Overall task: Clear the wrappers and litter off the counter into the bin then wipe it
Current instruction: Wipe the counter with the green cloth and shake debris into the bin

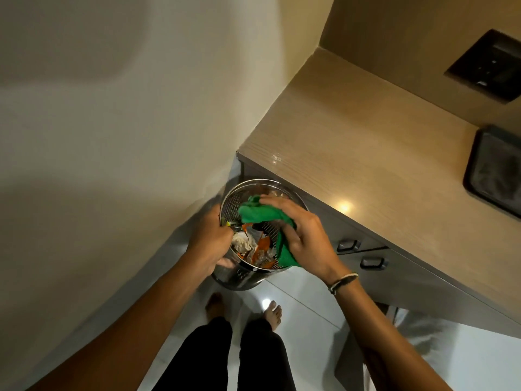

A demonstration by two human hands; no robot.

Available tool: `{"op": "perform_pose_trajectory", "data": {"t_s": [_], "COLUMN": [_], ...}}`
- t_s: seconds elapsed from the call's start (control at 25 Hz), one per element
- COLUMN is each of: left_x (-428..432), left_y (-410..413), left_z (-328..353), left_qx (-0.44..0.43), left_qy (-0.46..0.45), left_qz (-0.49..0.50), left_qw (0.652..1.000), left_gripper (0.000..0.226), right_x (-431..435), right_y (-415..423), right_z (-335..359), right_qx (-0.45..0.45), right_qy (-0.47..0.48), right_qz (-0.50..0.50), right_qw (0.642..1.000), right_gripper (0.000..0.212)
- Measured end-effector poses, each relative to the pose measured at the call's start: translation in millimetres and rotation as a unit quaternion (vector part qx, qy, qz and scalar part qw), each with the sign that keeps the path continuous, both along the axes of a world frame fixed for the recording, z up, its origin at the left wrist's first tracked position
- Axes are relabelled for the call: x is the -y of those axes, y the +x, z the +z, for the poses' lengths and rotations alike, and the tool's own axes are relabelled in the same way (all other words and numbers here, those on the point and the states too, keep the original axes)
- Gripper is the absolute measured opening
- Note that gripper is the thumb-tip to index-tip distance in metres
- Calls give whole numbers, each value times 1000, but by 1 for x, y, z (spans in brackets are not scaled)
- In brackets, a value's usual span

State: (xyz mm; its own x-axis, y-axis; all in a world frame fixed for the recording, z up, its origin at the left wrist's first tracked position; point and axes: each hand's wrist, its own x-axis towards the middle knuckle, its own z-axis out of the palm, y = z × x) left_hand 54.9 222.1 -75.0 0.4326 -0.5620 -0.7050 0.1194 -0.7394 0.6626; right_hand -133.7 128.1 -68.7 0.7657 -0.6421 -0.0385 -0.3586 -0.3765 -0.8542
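Note:
A round perforated steel bin is lifted off the floor beside the counter's end. My left hand grips its near-left rim. Inside lie crumpled wrappers, white, orange and clear. My right hand hovers over the bin's right side, closed on a green cloth that drapes across the bin's mouth and down its right edge. The light wood counter runs to the right of the bin, its visible top bare apart from a glossy reflection.
A black tray sits at the counter's far right. A dark socket plate is on the wall above. Two drawer handles face the floor space. My bare feet stand on glossy white tiles; a cream wall closes the left.

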Motion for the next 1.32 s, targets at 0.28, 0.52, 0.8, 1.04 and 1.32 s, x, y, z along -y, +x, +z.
{"op": "perform_pose_trajectory", "data": {"t_s": [0.28, 0.52, 0.8, 1.04, 1.32], "left_x": [-2, -1, 1, 0, -7], "left_y": [16, 19, 21, 20, 12], "left_z": [-4, -5, 7, 14, 14], "left_qx": [5, 13, -13, -18, -20], "left_qy": [9, 4, 0, 11, -1], "left_qz": [24, 49, 62, 53, 68], "left_qw": [1000, 999, 998, 998, 998], "left_gripper": [66, 55, 41, 39, 35], "right_x": [96, 149, 137, 109, 38], "right_y": [-26, 20, 94, 97, 41], "right_z": [15, -17, -20, -21, -13], "right_qx": [11, -167, -176, -151, -82], "right_qy": [-101, -113, -184, -229, -6], "right_qz": [-325, -328, -126, 29, 129], "right_qw": [940, 923, 959, 961, 988], "right_gripper": [47, 56, 58, 59, 39]}}
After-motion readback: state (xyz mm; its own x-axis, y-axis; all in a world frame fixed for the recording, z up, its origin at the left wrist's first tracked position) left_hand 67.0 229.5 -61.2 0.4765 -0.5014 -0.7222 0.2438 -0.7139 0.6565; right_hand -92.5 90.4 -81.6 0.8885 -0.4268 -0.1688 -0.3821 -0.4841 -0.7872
